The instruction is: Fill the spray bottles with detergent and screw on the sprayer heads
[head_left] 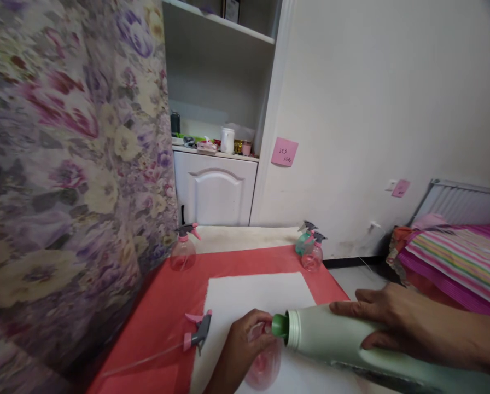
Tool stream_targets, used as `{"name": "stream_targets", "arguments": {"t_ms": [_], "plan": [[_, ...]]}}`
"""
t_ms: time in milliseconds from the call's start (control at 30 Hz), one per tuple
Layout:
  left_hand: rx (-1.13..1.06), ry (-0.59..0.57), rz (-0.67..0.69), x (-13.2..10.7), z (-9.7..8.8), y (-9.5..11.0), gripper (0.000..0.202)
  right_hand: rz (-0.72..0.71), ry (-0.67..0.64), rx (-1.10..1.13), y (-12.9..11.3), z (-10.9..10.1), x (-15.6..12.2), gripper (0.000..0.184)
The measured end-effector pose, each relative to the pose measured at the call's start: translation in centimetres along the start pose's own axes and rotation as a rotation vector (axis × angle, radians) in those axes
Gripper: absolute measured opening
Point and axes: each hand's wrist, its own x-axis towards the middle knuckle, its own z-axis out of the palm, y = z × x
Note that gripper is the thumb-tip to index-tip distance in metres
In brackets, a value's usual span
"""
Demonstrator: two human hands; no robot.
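Note:
My left hand (245, 347) is wrapped round the neck of a clear pink spray bottle (265, 369), which has no spray head on and stands on a white cloth. In my right hand (404, 323) is a pale green jug (331, 331), tipped onto its side. Its green pouring spout (279, 326) points left at the spray bottle's mouth, close by my left fingers. Whether liquid runs out cannot be seen. A grey and pink spray head (199, 332) with its long tube lies to the left, across the cloth's edge and the red table cover.
At the table's far left stands a pink spray bottle (183, 254); a green one (303, 242) and another pink one (313, 257) are at the far right. A floral curtain (73, 164) hangs on the left. Behind are a white cabinet (218, 186) and, right, a bed (466, 246).

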Motion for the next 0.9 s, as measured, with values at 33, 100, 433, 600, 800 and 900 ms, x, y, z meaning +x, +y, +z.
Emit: {"name": "stream_targets", "arguments": {"t_ms": [33, 100, 433, 600, 800, 900], "plan": [[0.005, -0.001, 0.002, 0.0, 0.0, 0.1, 0.016, 0.0, -0.049, 0.019, -0.1, -0.2, 0.1, 0.045], [0.012, -0.002, 0.013, 0.0, -0.1, 0.2, 0.016, 0.012, -0.11, 0.041, -0.2, -0.6, 0.4, 0.045], [0.0, -0.006, 0.042, -0.1, 0.0, 0.1, 0.015, 0.012, -0.17, -0.038, -0.4, -1.1, 0.6, 0.046], [0.012, -0.006, 0.054, -0.1, -0.1, 0.1, 0.013, -0.014, -0.167, -0.041, -0.3, -1.1, 0.8, 0.046], [0.02, -0.007, 0.045, 0.0, -0.1, 0.2, 0.014, -0.033, -0.153, -0.042, -0.2, -1.1, 1.0, 0.045], [0.032, -0.013, 0.048, 0.0, -0.2, 0.2, 0.013, -0.032, -0.159, -0.058, -0.2, -1.3, 1.0, 0.046]]}}
